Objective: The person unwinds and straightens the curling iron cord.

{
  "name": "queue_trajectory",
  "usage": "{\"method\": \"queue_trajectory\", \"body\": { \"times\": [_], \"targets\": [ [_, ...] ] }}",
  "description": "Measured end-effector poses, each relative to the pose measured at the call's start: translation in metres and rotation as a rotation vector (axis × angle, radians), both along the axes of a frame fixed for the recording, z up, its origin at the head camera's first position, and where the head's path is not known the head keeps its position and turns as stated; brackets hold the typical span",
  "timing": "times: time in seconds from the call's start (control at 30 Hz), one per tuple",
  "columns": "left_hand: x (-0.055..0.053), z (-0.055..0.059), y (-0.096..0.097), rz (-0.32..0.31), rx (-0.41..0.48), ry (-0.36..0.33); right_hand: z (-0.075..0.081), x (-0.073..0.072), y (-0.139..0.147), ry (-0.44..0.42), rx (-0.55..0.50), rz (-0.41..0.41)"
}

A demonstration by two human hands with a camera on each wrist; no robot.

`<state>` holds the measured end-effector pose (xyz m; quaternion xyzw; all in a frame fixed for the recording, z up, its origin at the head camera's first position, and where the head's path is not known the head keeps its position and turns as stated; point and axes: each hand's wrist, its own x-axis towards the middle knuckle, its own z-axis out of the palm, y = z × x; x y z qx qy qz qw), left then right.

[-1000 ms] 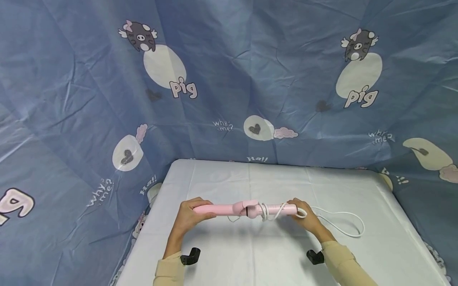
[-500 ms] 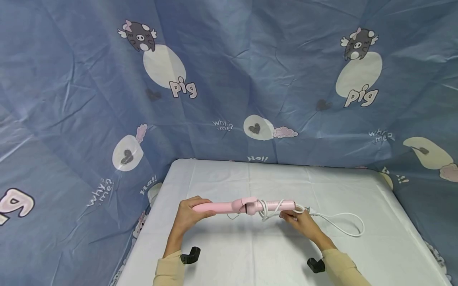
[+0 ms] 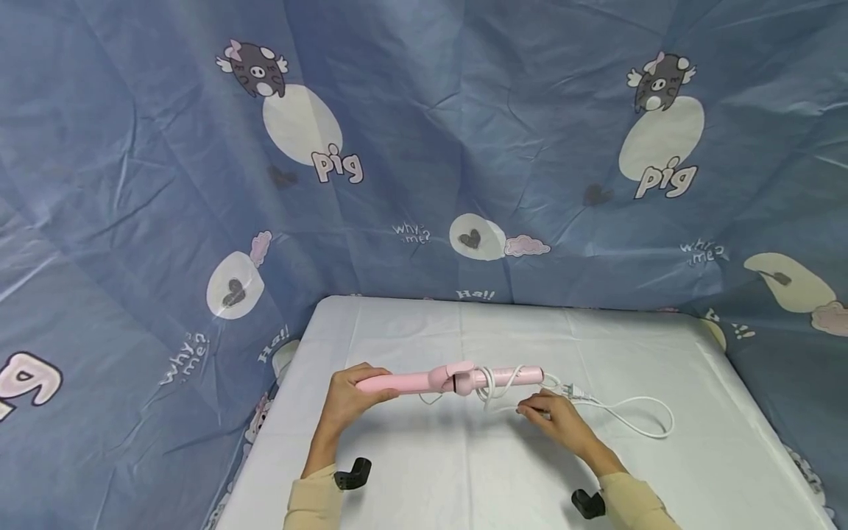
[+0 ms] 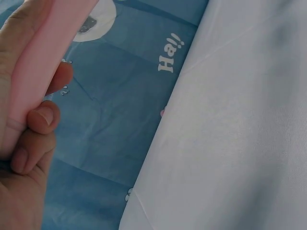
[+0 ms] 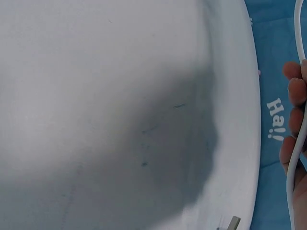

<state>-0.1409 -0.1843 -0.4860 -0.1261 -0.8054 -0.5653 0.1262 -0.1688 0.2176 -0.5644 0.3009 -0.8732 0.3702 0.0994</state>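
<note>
The left sleeve and right sleeve, both beige, enter from the near edge. A black fitting projects from the inner side of the left wrist; a matching one sits at the right wrist.

The right hand has its fingers curled and grips a strand of white cord. The left hand is wrapped around the barrel end of the pink curling iron, thumb on the near side.

The curling iron lies in front of the person, over the middle of the table, with its long axis running left to right, nearly level. The barrel points to the left hand; the handle points right. A clamp lever stands between them on the far side.

Governing relation (judged): the right hand is the nearer hand to the cord turns around the handle. These lie to its left and slightly farther away, and the gripped strand leads toward them. The right fingertips appear just apart from the handle, on its near side.

Beyond the right hand, the plug lies just right of the handle end, with a cord loop extending farther right. The white table extends beneath; behind it hangs a blue pig-print cloth.
</note>
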Motion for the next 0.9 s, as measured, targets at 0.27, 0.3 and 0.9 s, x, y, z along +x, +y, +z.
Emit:
{"method": "queue_trajectory", "body": {
  "times": [0.27, 0.3, 0.9],
  "targets": [
    [-0.001, -0.002, 0.001, 0.003, 0.007, 0.015, -0.008, 0.008, -0.004, -0.005, -0.027, 0.033],
    [-0.001, -0.002, 0.001, 0.005, 0.007, 0.013, -0.010, 0.010, -0.004, -0.009, -0.026, 0.041],
    [0.000, -0.005, -0.001, 0.071, -0.009, -0.019, -0.011, 0.030, -0.020, 0.025, -0.072, 0.152]
  ]
}}
